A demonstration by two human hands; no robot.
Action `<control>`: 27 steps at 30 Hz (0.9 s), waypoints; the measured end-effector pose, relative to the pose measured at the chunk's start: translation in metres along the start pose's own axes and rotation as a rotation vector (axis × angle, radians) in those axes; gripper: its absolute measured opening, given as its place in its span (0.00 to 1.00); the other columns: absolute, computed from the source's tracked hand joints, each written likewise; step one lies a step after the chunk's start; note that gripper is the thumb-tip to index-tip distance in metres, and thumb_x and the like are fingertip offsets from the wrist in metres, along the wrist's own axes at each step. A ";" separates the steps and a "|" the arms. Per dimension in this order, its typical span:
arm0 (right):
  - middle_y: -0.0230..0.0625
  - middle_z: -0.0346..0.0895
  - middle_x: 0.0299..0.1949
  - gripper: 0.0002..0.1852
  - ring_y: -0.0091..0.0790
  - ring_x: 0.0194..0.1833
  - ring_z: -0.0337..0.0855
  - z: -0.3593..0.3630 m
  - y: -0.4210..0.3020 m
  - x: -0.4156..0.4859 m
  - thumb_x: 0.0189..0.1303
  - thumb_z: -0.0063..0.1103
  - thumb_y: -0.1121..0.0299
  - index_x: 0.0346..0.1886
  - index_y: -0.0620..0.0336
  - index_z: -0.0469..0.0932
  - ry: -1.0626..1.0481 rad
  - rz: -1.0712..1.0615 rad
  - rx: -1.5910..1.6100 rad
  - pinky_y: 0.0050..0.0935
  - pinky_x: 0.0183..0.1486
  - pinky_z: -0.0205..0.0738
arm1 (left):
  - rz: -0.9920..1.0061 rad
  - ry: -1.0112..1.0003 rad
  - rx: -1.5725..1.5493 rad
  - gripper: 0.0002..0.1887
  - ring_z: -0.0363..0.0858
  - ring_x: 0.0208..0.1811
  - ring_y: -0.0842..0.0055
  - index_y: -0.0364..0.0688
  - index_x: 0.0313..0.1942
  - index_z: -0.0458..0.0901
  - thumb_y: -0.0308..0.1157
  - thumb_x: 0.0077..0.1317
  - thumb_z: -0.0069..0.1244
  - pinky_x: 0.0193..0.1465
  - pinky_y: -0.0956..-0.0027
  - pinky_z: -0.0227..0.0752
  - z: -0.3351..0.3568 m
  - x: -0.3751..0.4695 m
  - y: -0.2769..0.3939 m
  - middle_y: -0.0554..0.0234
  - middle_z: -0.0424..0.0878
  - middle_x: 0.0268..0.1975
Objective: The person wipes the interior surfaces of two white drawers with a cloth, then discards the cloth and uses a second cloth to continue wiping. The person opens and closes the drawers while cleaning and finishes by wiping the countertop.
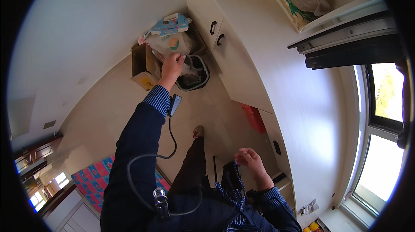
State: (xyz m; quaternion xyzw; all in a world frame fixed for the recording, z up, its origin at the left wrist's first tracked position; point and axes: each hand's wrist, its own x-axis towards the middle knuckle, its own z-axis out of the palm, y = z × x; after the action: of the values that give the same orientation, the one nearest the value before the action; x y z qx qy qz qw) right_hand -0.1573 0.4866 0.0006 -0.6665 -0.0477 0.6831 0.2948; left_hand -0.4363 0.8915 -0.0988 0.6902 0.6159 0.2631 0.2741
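Note:
My left hand [172,66] reaches forward over the near left edge of a grey-rimmed waste bin [206,70] with a dark liner. Its fingertips pinch thin, translucent plastic film [188,68], which hangs into the bin's mouth. Low on the right, near my body, my right hand [251,162] is raised with its fingers curled. A blue-and-white striped cord [240,180] runs up to its fingertips; whether they grip it cannot be told. Beside my left cuff hangs a dark connector [175,105] on a grey cable [175,141].
An open cardboard box [146,70] stands left of the bin; behind are a stuffed bag [173,42] and a flattened blue carton [171,24]. White cabinets [240,66] line the right, above a red object [254,118]. An opened window [385,102] is far right.

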 end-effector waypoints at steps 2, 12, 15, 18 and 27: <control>0.40 0.86 0.47 0.12 0.33 0.48 0.87 0.001 0.001 -0.002 0.81 0.47 0.65 0.58 0.59 0.76 0.008 0.023 0.011 0.33 0.55 0.82 | 0.050 0.117 -0.151 0.14 0.85 0.44 0.49 0.34 0.44 0.85 0.38 0.73 0.56 0.47 0.55 0.77 -0.001 -0.002 0.002 0.43 0.85 0.39; 0.40 0.86 0.46 0.12 0.33 0.47 0.87 0.002 0.011 -0.004 0.81 0.47 0.65 0.57 0.59 0.77 -0.011 0.026 -0.006 0.32 0.53 0.83 | -0.492 -0.142 -0.350 0.19 0.86 0.44 0.69 0.32 0.53 0.84 0.41 0.76 0.53 0.46 0.66 0.79 0.007 -0.026 -0.037 0.50 0.88 0.44; 0.40 0.86 0.47 0.12 0.33 0.47 0.87 -0.002 0.015 -0.006 0.81 0.47 0.66 0.57 0.59 0.77 0.008 0.035 -0.003 0.32 0.53 0.83 | -0.405 -0.147 -0.180 0.19 0.87 0.40 0.56 0.30 0.46 0.85 0.41 0.74 0.54 0.44 0.59 0.77 0.000 -0.025 -0.021 0.43 0.89 0.39; 0.39 0.86 0.47 0.12 0.33 0.46 0.87 -0.007 0.019 -0.009 0.81 0.48 0.65 0.57 0.59 0.77 0.020 0.040 0.010 0.31 0.52 0.83 | -0.367 -0.160 -0.138 0.18 0.87 0.40 0.55 0.30 0.46 0.85 0.40 0.73 0.54 0.44 0.59 0.77 -0.012 -0.027 -0.001 0.42 0.88 0.39; 0.39 0.85 0.46 0.12 0.32 0.46 0.87 -0.008 0.025 -0.007 0.81 0.48 0.65 0.58 0.59 0.76 0.002 0.024 -0.007 0.31 0.52 0.83 | -0.407 -0.262 0.105 0.16 0.85 0.40 0.50 0.31 0.42 0.85 0.39 0.73 0.53 0.44 0.56 0.76 0.021 -0.035 -0.030 0.40 0.86 0.37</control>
State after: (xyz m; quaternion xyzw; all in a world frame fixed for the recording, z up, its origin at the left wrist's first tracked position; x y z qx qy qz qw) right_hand -0.1592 0.4599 -0.0056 -0.6687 -0.0416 0.6857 0.2843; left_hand -0.4463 0.8582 -0.1359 0.5933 0.7143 0.0784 0.3627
